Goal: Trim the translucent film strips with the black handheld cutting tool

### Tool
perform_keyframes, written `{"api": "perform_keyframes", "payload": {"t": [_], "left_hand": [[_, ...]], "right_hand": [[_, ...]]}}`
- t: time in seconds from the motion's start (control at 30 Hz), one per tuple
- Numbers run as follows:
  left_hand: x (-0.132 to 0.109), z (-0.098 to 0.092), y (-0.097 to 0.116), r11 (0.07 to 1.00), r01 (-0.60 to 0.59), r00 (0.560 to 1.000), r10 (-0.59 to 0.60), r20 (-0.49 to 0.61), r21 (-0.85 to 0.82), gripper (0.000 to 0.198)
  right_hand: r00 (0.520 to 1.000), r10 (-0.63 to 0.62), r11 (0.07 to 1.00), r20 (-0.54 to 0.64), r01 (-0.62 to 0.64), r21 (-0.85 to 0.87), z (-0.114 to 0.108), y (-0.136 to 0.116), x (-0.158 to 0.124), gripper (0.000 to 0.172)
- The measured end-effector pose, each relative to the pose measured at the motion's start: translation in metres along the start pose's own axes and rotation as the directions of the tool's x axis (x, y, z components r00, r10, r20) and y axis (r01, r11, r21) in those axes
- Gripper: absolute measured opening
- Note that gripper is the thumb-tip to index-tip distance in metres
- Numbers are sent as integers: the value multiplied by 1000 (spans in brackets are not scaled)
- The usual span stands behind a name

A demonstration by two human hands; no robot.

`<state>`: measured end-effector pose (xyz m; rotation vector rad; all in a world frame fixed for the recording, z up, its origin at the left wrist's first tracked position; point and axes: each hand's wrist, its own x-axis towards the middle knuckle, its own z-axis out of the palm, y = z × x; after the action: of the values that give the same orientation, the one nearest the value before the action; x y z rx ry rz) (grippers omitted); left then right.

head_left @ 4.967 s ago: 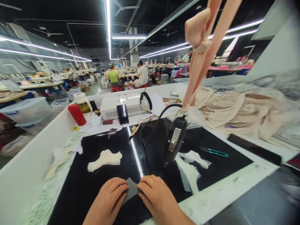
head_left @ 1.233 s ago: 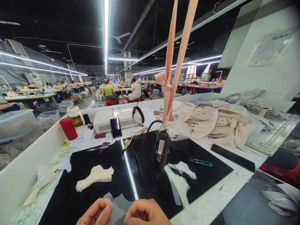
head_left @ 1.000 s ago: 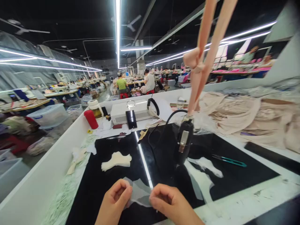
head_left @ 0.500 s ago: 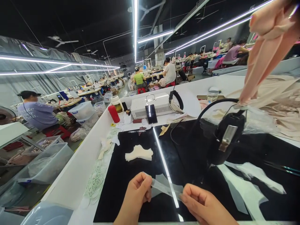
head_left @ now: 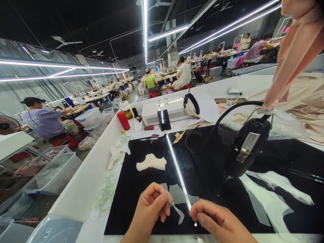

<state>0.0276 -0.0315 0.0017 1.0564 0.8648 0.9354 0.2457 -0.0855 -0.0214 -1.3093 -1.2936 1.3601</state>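
My left hand [head_left: 153, 207] pinches a thin, translucent white strip [head_left: 180, 216], whose free end dangles toward the right. To its right, my right hand [head_left: 215, 216] has thumb and fingers pressed together, apart from the strip; whether anything is between them is hidden. Beneath and beyond both hands a sheer, translucent fabric piece [head_left: 177, 194] lies on the black work surface [head_left: 157, 229]. A stack of cream cut pieces [head_left: 151, 162] rests farther back on the same surface.
At right stands a black corded tool [head_left: 249, 145] with pale cut pieces [head_left: 265, 202] beside it. Pink fabric [head_left: 293, 64] hangs above. A white box [head_left: 152, 114], phone [head_left: 164, 119] and red cup [head_left: 123, 120] line the back. Pale green cords [head_left: 105, 194] lie at left.
The strip was stretched between both hands; now its right end hangs loose from my left hand. My right hand has come away from it and moved slightly left.
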Motion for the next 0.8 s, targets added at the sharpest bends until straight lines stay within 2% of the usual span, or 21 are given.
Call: {"api": "perform_keyframes", "payload": {"t": [0.1,0.17,0.23,0.33,0.4,0.5,0.67,0.8], "left_hand": [[-3,1,-1,997,-49,994,55,96,-62,44],[-3,1,-4,993,-86,978,100,180,-84,40],[-3,0,-7,987,-131,955,151,256,-96,36],[-4,0,-9,981,-178,934,193,300,-77,36],[-5,0,-8,985,-170,933,174,315,-41,41],[-6,1,-5,992,-123,951,113,287,14,48],[-1,-1,-8,992,-37,996,27,84,117,43],[2,0,-15,991,86,984,-100,145,99,53]], "right_hand": [[993,68,992,-94,-58,108,0,9,5,56],[990,93,986,-102,-77,147,5,13,7,60],[995,93,980,-31,-86,179,13,13,7,61],[993,62,958,99,-87,272,25,8,7,54],[995,61,940,76,-83,330,30,1,6,49],[998,68,953,-12,-62,296,30,-8,6,46],[1000,23,993,-15,-21,120,21,-17,6,40],[1000,9,998,25,-11,70,19,-17,11,35]]}}
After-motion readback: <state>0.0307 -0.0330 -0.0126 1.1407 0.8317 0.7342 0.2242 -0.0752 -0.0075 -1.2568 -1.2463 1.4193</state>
